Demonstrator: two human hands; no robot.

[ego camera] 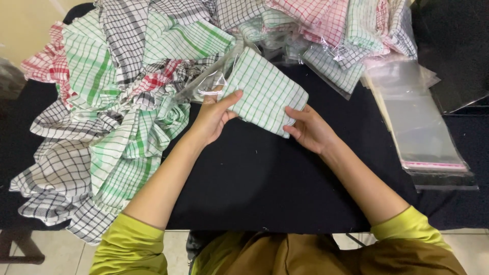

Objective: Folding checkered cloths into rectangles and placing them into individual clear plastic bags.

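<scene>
Head view looks down over a brown lap and two yellow-green sleeves (133,244) at the near edge of a worktop covered in black cloth (254,183). Both forearms reach forward across that bare black stretch. Left hand (211,118) pinches the near left edge of a folded white cloth with a green grid pattern (265,91), thumb on top and fingers beneath. Right hand (308,130) closes on the cloth's near right corner, fingers curled under the fold. This folded cloth sits tilted between the two hands, its far end reaching into a crinkled clear plastic bag (214,79); how far inside it goes is hard to tell. Left of the arms, a loose heap of unfolded checked cloths in green, black and red (117,102) spills over the worktop's edge. To the right lies a flat stack of clear plastic sleeves with a pink strip (423,127). Farthest back, more checked cloths, some already bagged (331,30), are piled along the rear.
</scene>
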